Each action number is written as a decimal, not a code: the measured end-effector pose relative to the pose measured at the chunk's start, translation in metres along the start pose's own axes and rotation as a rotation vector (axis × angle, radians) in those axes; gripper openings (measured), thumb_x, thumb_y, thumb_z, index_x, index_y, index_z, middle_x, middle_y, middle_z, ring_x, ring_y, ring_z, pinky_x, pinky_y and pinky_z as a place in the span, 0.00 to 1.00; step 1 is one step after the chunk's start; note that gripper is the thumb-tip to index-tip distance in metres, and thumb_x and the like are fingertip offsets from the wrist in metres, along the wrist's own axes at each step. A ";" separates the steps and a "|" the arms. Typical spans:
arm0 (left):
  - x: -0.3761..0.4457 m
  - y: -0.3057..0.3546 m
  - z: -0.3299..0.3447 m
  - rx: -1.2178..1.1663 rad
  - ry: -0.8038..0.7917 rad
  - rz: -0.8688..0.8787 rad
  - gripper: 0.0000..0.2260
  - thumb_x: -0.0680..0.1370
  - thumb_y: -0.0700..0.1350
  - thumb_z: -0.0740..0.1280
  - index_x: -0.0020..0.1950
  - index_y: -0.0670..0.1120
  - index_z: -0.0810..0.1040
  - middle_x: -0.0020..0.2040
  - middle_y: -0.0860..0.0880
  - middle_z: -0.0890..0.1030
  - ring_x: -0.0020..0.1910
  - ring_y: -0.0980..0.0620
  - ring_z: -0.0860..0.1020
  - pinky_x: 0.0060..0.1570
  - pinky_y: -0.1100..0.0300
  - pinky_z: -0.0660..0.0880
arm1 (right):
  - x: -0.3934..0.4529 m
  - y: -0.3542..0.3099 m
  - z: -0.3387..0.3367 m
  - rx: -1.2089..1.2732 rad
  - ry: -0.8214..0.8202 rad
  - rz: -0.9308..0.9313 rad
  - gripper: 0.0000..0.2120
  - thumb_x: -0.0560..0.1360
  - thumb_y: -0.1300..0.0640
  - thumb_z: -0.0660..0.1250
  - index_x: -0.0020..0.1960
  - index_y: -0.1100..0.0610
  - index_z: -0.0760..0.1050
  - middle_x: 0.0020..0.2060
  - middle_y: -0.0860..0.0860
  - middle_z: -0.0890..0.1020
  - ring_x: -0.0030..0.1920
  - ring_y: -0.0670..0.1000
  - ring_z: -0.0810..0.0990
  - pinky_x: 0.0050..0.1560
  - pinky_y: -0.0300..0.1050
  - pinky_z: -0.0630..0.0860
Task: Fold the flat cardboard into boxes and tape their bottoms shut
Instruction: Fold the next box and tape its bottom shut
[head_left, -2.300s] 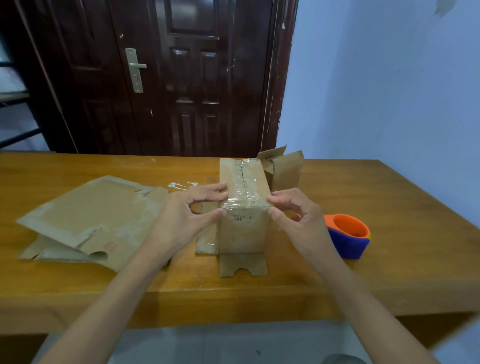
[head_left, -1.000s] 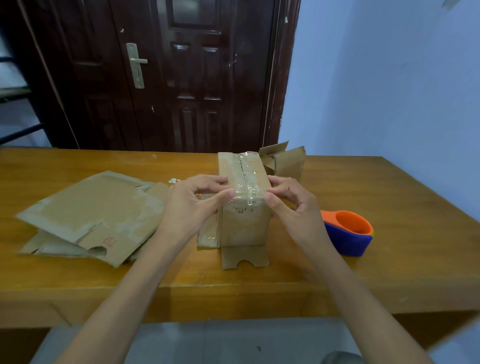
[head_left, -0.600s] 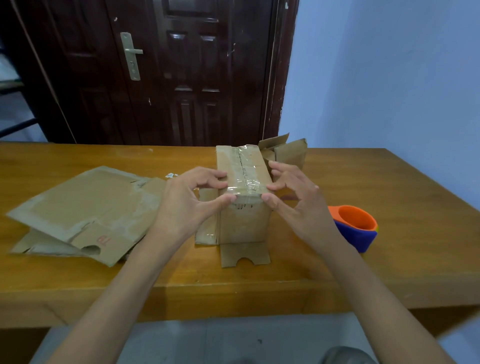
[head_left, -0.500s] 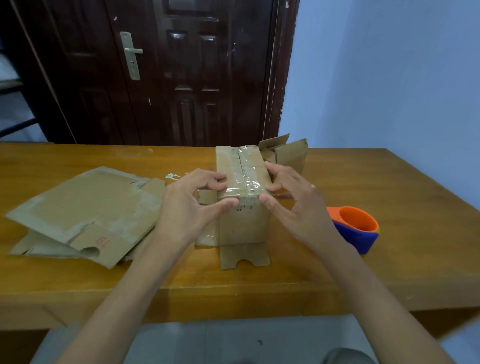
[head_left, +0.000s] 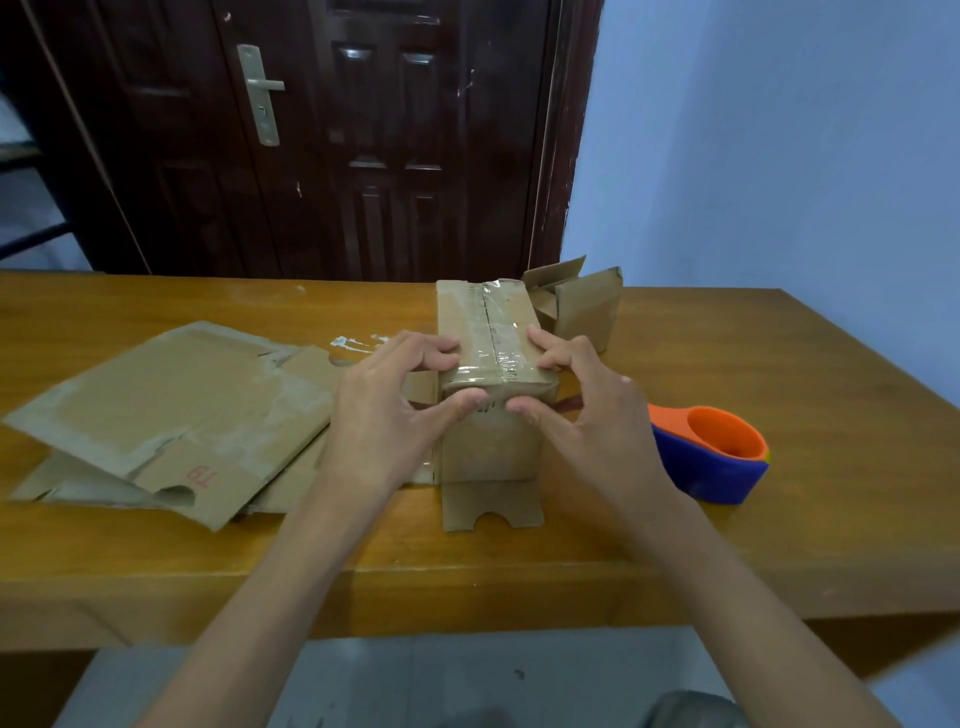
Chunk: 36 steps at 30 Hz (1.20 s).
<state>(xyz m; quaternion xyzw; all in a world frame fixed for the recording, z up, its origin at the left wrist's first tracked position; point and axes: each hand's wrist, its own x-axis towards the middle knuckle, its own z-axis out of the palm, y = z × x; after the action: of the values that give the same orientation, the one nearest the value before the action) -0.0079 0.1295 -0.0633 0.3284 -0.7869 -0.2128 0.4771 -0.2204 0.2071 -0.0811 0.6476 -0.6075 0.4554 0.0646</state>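
2 hands work 1 small brown cardboard box (head_left: 488, 395), standing bottom-up mid-table on the orange-brown wooden table (head_left: 779, 519), clear tape along its top seam. Left hand (head_left: 384, 410) at its 9 o'clock, right hand (head_left: 587, 410) at 3 o'clock; each curls fingers over the top edge, thumb pressing the near face. Judged light, thin-walled, crushable; tape slick. Best held by the side walls. Flat brown cardboard sheets (head_left: 171, 410) lie at 9 o'clock.

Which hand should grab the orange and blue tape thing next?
Probably the right hand. The tape dispenser sits on the table just beside it, while the left hand is across the box, nearer the flat cardboard.
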 end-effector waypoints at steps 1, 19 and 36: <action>0.001 -0.001 -0.003 -0.048 -0.021 -0.016 0.19 0.70 0.57 0.77 0.57 0.50 0.85 0.61 0.59 0.83 0.63 0.63 0.78 0.46 0.62 0.83 | 0.000 0.001 -0.001 0.005 -0.021 0.000 0.28 0.76 0.30 0.64 0.64 0.51 0.73 0.74 0.46 0.76 0.54 0.47 0.86 0.43 0.47 0.86; -0.003 -0.002 -0.003 -0.127 -0.012 -0.078 0.20 0.72 0.56 0.75 0.62 0.51 0.86 0.63 0.61 0.83 0.68 0.59 0.78 0.60 0.67 0.79 | 0.000 -0.009 -0.005 0.231 0.081 0.095 0.19 0.76 0.39 0.72 0.56 0.53 0.79 0.70 0.45 0.80 0.65 0.42 0.80 0.47 0.47 0.85; -0.010 -0.005 -0.011 -0.162 -0.112 -0.003 0.25 0.71 0.56 0.76 0.68 0.52 0.82 0.67 0.64 0.80 0.68 0.64 0.77 0.54 0.64 0.82 | -0.003 -0.004 -0.006 0.274 0.009 0.082 0.15 0.80 0.41 0.67 0.59 0.50 0.76 0.71 0.39 0.78 0.66 0.42 0.80 0.50 0.47 0.85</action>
<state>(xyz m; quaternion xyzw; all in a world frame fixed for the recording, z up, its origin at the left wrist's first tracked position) 0.0066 0.1333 -0.0674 0.2776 -0.7920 -0.2945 0.4571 -0.2193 0.2144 -0.0777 0.6229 -0.5653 0.5392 -0.0408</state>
